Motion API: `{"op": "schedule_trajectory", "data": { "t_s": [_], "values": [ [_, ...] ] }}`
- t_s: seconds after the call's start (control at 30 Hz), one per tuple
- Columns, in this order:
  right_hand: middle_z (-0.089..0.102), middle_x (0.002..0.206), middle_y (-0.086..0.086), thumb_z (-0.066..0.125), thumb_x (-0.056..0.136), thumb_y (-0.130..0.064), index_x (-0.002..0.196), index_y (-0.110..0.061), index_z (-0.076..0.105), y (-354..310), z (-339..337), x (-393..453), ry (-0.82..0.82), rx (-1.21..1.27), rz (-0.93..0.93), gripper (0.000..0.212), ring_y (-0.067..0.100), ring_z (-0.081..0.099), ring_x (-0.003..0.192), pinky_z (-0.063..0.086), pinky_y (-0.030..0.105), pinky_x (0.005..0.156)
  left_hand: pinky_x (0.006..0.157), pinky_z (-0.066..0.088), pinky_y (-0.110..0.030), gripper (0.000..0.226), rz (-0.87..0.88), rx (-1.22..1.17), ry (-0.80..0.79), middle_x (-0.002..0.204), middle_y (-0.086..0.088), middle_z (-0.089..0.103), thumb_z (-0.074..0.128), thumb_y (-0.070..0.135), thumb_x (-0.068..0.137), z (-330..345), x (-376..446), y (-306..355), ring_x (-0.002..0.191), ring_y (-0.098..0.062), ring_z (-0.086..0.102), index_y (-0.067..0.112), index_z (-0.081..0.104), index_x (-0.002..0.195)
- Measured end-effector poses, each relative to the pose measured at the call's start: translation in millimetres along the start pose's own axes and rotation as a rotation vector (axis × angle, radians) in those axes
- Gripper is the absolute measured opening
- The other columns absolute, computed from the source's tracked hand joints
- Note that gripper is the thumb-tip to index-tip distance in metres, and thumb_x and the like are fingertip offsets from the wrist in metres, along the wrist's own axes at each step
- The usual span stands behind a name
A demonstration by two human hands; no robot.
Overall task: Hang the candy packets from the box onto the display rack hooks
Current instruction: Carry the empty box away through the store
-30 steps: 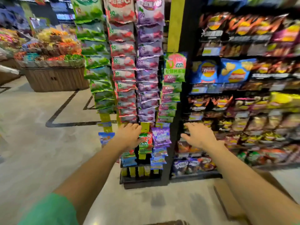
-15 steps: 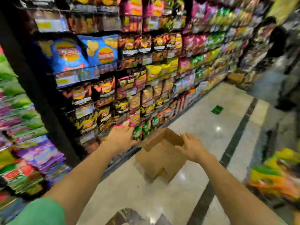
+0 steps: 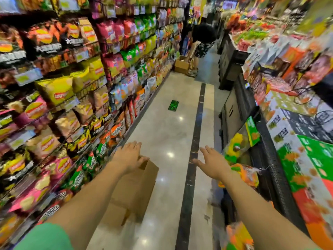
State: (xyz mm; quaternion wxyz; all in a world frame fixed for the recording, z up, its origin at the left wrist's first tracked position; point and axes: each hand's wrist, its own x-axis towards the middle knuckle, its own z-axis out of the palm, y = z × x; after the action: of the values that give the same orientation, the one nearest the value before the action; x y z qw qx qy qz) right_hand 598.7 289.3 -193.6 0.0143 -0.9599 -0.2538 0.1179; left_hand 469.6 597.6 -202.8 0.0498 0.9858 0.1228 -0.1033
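Note:
A brown cardboard box (image 3: 134, 188) stands on the aisle floor below my arms, flaps up; its inside is hidden. My left hand (image 3: 128, 156) reaches out above the box's far edge, fingers straight, holding nothing. My right hand (image 3: 211, 162) is stretched out to the right of the box over the dark floor stripe, fingers spread and empty. No candy packet is in either hand. The hook rack with candy packets is out of view.
Shelves of chip bags (image 3: 59, 91) line the left side. Stacked boxes and snack displays (image 3: 292, 123) line the right. A person (image 3: 200, 44) bends over another cardboard box (image 3: 182, 64) far down the aisle. A green sticker (image 3: 173, 105) lies on the floor.
My view has swung right, from the candy hook rack to down the aisle. Both hands stayed stretched out and empty, and the box now sits under my left forearm.

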Motion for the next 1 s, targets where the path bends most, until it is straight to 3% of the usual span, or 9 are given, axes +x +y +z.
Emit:
{"op": "schedule_trajectory", "data": {
  "t_s": [0.17,0.3,0.5,0.63,0.83,1.0],
  "values": [
    [0.024,0.166,0.01,0.038,0.1,-0.064,0.158,-0.017,0.026,72.7,-7.9,88.0,0.016,0.051,0.026,0.076,0.031,0.025,0.151,0.025,0.044,0.123,0.122,0.027,-0.047,0.078,0.012,0.036,-0.027,0.169,-0.008,0.02,0.037,0.061,0.102,-1.6,108.1,42.7,0.153,-0.031,0.026,0.016,0.014,0.163],
    [0.014,0.169,0.01,0.035,0.099,-0.067,0.161,-0.019,0.018,123.4,-20.0,161.1,-0.072,0.051,-0.003,0.08,0.03,0.017,0.155,0.021,0.044,0.124,0.123,0.026,-0.048,0.079,-0.049,0.011,-0.065,0.169,-0.006,0.02,0.04,0.062,0.102,-10.1,177.4,72.1,0.153,-0.03,0.027,0.018,0.015,0.163],
    [0.016,0.168,0.012,0.034,0.1,-0.066,0.161,-0.018,0.017,152.0,-46.7,271.4,-0.116,0.01,-0.112,0.08,0.032,0.018,0.154,0.023,0.046,0.123,0.122,0.028,-0.05,0.079,-0.18,-0.029,-0.065,0.168,-0.004,0.024,0.039,0.064,0.1,-23.8,261.1,72.1,0.151,-0.028,0.031,0.019,0.018,0.162],
    [0.011,0.169,0.011,0.031,0.1,-0.067,0.162,-0.02,0.014,134.7,-54.4,355.9,-0.139,-0.043,-0.214,0.08,0.032,0.015,0.155,0.019,0.047,0.125,0.117,0.037,-0.049,0.079,-0.309,-0.075,-0.058,0.16,-0.007,0.038,0.041,0.067,0.098,-21.7,300.4,43.9,0.141,-0.031,0.043,0.018,0.025,0.159],
    [0.014,0.169,0.01,0.019,0.092,-0.077,0.162,-0.021,0.014,58.5,-52.7,475.6,-0.198,-0.103,-0.409,0.09,0.03,0.015,0.155,0.018,0.045,0.125,0.121,0.028,-0.052,0.077,-0.6,-0.238,-0.07,0.166,-0.006,0.029,0.037,0.065,0.1,15.3,319.5,-20.3,0.149,-0.028,0.034,0.019,0.023,0.16],
    [0.013,0.169,0.007,0.031,0.098,-0.069,0.161,-0.022,0.015,-23.0,-46.7,546.4,-0.262,-0.197,-0.616,0.08,0.029,0.015,0.156,0.017,0.045,0.126,0.119,0.034,-0.052,0.078,-0.865,-0.405,-0.111,0.165,-0.007,0.03,0.039,0.064,0.1,47.4,291.1,-58.1,0.148,-0.029,0.036,0.019,0.021,0.16]
  ]
}}
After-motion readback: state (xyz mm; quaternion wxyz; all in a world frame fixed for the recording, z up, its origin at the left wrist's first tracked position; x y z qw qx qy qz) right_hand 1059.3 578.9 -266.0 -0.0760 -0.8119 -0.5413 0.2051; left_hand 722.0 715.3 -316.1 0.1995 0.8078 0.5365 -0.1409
